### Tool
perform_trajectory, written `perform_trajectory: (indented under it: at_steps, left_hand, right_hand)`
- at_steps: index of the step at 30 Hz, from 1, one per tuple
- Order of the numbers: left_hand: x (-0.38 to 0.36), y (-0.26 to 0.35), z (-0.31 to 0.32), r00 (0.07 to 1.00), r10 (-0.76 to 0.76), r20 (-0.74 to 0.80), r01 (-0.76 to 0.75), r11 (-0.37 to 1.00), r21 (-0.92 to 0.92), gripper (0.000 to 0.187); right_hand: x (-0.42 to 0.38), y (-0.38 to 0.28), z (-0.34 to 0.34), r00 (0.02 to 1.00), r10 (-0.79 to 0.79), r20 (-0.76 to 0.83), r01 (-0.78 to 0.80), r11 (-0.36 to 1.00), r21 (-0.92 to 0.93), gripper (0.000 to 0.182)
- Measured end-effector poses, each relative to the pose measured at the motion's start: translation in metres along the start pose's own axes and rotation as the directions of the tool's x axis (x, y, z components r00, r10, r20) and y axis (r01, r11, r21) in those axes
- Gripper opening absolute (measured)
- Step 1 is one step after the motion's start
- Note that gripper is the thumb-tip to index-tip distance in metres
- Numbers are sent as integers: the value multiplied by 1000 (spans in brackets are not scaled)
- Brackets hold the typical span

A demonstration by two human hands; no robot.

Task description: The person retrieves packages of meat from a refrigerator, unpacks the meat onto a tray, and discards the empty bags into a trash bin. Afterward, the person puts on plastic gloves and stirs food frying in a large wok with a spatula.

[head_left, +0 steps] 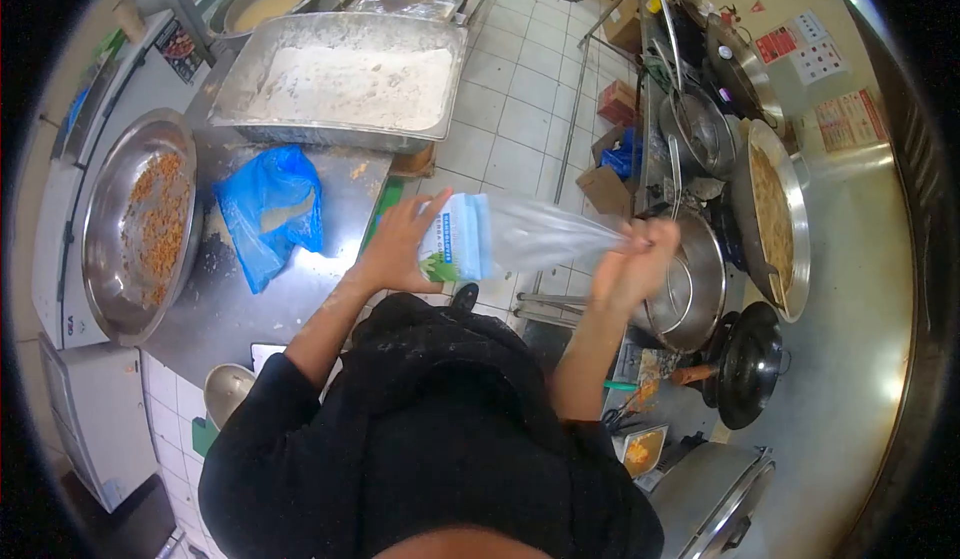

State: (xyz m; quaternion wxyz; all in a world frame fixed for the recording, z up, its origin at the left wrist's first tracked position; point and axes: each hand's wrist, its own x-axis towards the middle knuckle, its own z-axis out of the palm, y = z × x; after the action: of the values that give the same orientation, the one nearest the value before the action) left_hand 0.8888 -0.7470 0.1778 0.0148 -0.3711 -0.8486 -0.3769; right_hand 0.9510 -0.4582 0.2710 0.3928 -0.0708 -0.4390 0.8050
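- Head view, item one: plastic packet (470, 239), clear film with a blue-and-white printed label and a touch of green at its lower corner, held in the air between both hands, above the tiled floor and just off the front corner of the steel counter (330, 219).
- Handling, judged: light, soft and limp; the film looks slippery and easily torn. The clear end is drawn out into a twisted tail (560, 234), the surest place to take hold; the labelled end needs support from the flat of a palm.
- Left hand (395, 249): open, fingers spread, palm and fingertips pressed against the labelled end of the packet; a flat support, not a closed grasp.
- Right hand (635, 259): closed into a fist around the twisted tail, somewhat blurred.
- Blue plastic bag (268, 209): crumpled, lying on the counter near its middle, left of the left hand.
- Round metal bowl (140, 224): at the counter's left edge, holding scattered orange-brown crumbs.
- Rectangular steel tray (340, 84): at the counter's far edge, holding white powder, likely flour.
- Pot with lid (690, 284): on the stove side, just beyond the right hand.
- Wide pan (775, 214): further right, filled with pale brown food.
- Black lidded pot (750, 359): below the pan.
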Motion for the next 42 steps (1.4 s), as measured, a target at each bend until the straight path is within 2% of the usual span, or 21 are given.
perform_trajectory:
  at_steps: [2,3,5,6,7,8,9,11,14,17,19,21,24,28,29,33,36,39,42]
  left_hand:
    - [-10,-10,0,997,-75,-24,75,997,-1,122]
    - [-15,-14,-2,993,-111,-34,111,994,2,122]
    - [-18,-13,-6,992,-105,-64,109,993,47,123]
    - [-20,-11,-7,992,-102,-72,107,992,67,123]
    - [-22,-7,-7,991,-105,-77,111,991,69,123]
    - [-21,-4,-6,992,-101,-81,107,992,72,123]
    - [-19,-2,-6,992,-93,-87,99,992,74,123]
    - [-19,4,-14,993,-87,-81,99,985,144,122]
    - [-27,1,-17,994,-62,-90,78,981,180,119]
    - [-35,-3,-21,998,-9,-64,23,977,210,118]
    - [-36,0,-22,998,31,-63,-15,972,235,113]
    - [-38,-1,-22,995,60,-74,-38,961,272,112]
    - [-39,-3,-22,996,36,-85,-12,963,270,112]
    - [-40,4,-20,988,-62,-138,86,982,168,115]
    - [-40,5,-18,986,-72,-151,95,983,155,115]
    - [-48,1,-23,983,-55,-173,80,987,142,115]
    - [-56,1,-20,987,-51,-154,69,991,116,116]
    - [-60,-1,-18,988,-53,-146,69,991,110,118]
    - [-62,3,-21,991,-55,-124,65,995,79,122]
  right_hand:
    - [14,-23,-13,984,-132,-119,128,991,-43,15]
    - [11,-26,-12,990,-122,-77,112,987,-116,12]
    - [3,-30,7,996,-92,9,91,961,-260,8]
    - [-3,-2,13,964,-79,254,197,855,-481,8]
    - [-19,8,28,897,203,393,132,726,-675,12]
    - [-35,19,43,737,463,492,203,542,-816,18]
    - [-44,40,44,581,476,660,516,411,-751,18]
    - [-62,73,35,583,539,608,432,428,-794,26]
    - [-63,69,43,495,613,616,506,372,-778,28]
    - [-66,86,37,389,684,617,513,396,-762,31]
    - [-69,111,14,315,707,633,371,522,-768,31]
    - [-71,113,16,267,612,744,489,580,-652,29]
    - [-75,119,9,340,646,684,355,585,-729,25]
    - [-70,97,28,408,590,697,374,588,-717,18]
    - [-69,95,26,453,465,761,416,644,-642,12]
    - [-56,70,30,583,461,669,372,580,-724,11]
    - [-54,77,23,463,491,738,387,637,-666,13]
    - [-77,85,19,447,560,698,274,657,-702,18]
    - [-84,100,8,510,611,606,-25,715,-699,22]
